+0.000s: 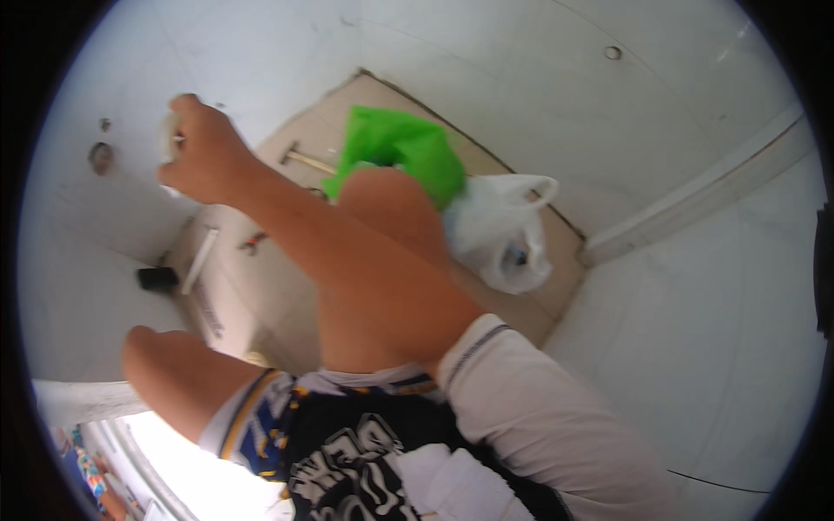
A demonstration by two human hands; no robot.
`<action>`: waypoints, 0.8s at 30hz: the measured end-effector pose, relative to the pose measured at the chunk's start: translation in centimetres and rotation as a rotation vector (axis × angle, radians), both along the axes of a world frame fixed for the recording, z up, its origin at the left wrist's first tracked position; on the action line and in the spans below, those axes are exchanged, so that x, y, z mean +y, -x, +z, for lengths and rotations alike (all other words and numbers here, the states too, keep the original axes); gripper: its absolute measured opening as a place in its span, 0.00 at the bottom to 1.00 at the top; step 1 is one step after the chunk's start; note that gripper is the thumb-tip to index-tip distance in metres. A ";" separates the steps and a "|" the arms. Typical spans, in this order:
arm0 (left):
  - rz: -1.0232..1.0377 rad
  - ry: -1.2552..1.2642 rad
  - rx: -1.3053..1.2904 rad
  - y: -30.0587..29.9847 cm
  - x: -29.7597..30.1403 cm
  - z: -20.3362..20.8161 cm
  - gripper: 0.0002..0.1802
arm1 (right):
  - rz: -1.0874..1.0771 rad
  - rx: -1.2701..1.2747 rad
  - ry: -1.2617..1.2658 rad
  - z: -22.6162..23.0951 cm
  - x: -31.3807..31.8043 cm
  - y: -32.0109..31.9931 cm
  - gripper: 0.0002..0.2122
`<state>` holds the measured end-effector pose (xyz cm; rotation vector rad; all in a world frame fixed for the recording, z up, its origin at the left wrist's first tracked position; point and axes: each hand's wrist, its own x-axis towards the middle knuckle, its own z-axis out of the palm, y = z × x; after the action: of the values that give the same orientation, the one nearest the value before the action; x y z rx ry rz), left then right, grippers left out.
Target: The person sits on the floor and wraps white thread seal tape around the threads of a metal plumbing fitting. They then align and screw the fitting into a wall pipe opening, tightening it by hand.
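holding pale object [168,139], right hand [208,154], wall [252,61] seemingly near, floor edge [308,108] below

On the floor [282,282], the hammer [311,162] lies left of the cloth bag [382,135]; the carrier bag [499,217] is near the right edge.

R hand [213,156] blurred; its fingers hide most of a pale thing [168,139], can't ID. Hammer [310,160]: handle end hidden behind green bag [404,139], itself partly hidden by knee [387,195]. White bag [495,217]: contents mostly hidden, dark bit [520,257] too blurred to ID. Red/dark tool [252,244] on floor [278,286]: too small & blurry to tell type. Black block [157,278]: blurred, ID unclear. Floor partly hidden by R forearm [304,217]. Other person [91,473], lower L: cut off by lens rim.
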<state>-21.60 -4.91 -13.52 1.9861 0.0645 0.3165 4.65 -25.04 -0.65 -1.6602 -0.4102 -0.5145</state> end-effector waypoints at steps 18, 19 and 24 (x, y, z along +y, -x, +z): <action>0.063 -0.022 -0.042 1.3 0.7 0.5 0.14 | 0.145 -0.026 -0.199 1.2 -3.7 2.2 0.38; 0.055 -0.018 -0.046 1.6 1.0 0.5 0.14 | 0.079 -0.016 -0.134 1.4 -3.5 1.9 0.38; 0.062 0.004 -0.066 2.5 1.4 0.9 0.14 | 0.023 -0.039 -0.038 1.6 -2.6 1.1 0.39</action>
<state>-24.15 -3.50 -12.60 1.9712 0.0850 0.4212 3.53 -27.68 0.98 -1.6095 -0.4448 -0.5354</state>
